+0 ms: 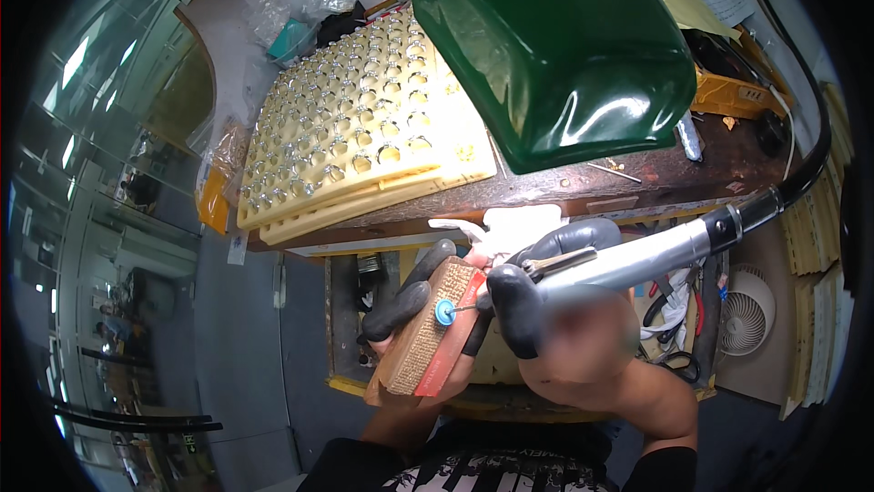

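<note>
My left hand [411, 303], with black finger covers, grips a small wooden block [428, 328] with a red side strip. My right hand [537, 296], also with black finger covers, holds a silver rotary handpiece [637, 257] joined to a black flexible hose [801, 173]. The handpiece tip carries a small blue disc [444, 312] that rests against the top face of the block. Both hands work just below the front edge of the wooden bench [546, 187].
A stack of cream trays [355, 128] filled with several metal rings sits on the bench at the left. A large green lamp shade [555, 46] hangs over the bench. A small white fan [746, 310], pliers and papers lie at the right. A drawer [346, 310] opens below the bench.
</note>
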A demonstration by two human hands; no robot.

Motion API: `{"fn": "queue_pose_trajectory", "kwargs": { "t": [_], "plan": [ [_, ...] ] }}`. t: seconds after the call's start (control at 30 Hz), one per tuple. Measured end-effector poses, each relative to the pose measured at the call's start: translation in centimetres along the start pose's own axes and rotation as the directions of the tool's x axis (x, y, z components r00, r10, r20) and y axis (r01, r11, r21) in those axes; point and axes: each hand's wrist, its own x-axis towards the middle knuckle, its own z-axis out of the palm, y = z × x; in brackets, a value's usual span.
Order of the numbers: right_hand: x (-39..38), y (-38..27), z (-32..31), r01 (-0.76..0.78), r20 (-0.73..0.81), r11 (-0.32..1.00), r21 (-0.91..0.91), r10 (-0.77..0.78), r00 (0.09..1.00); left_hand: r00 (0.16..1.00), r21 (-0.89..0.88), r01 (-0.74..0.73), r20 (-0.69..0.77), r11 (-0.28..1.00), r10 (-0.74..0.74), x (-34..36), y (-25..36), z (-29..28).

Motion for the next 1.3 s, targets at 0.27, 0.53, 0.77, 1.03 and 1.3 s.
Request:
{"fn": "queue_pose_trajectory", "kwargs": {
  "t": [0.27, 0.53, 0.77, 1.03, 1.3],
  "plan": [
    [-0.4, 0.0, 0.2, -0.026, -0.037, 0.999, 0.026, 0.027, 0.999, 0.999, -0.088, -0.001, -0.033, 0.996, -0.002, 0.1, 0.1, -0.1],
    [-0.6, -0.4, 0.0, -0.063, -0.049, 0.998, 0.013, 0.064, 0.997, 0.997, -0.167, -0.034, -0.075, 0.985, 0.022, -0.4, -0.9, 0.4],
    [-0.7, -0.2, -0.4, -0.061, 0.018, 0.998, -0.025, 0.061, 0.998, 0.995, -0.248, -0.056, -0.092, 0.967, 0.034, -0.7, -1.4, 0.6],
    [-1.1, 0.0, 0.2, -0.255, -0.153, 0.923, 0.288, 0.307, 0.939, 0.996, -0.195, -0.008, -0.085, 0.981, -0.009, -0.3, 0.3, 0.5],
    [-0.3, 0.2, 0.2, -0.166, -0.202, 0.883, 0.439, 0.277, 0.939, 0.990, -0.139, -0.011, -0.138, 0.990, -0.008, -0.4, -0.1, 0.9]
  ]
}}
